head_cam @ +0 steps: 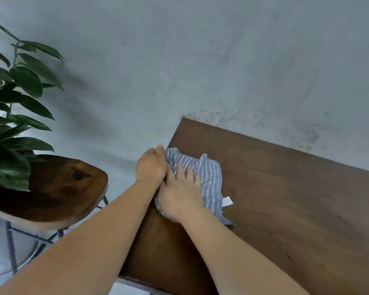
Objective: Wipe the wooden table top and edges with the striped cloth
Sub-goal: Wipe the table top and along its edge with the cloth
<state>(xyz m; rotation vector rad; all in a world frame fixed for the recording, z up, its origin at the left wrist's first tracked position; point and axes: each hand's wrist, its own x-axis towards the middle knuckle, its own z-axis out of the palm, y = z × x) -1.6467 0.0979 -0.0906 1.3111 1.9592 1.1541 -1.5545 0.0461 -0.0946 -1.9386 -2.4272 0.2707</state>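
A dark brown wooden table top point(285, 199) fills the lower right, its left edge running from the far corner toward me. The blue cloth with thin white stripes point(211, 177) lies bunched at that left edge, a small white tag sticking out on its right side. My left hand point(151, 167) grips the cloth's far-left end right at the table's edge. My right hand point(179, 196) lies flat on the cloth's near part, fingers spread and pressing down. Part of the cloth is hidden under both hands.
A grey concrete wall point(200, 60) stands right behind the table. To the left is a round wooden stool point(58, 188) on thin metal legs, with a leafy green plant point(15, 99) hanging over it. Pale floor shows below the stool.
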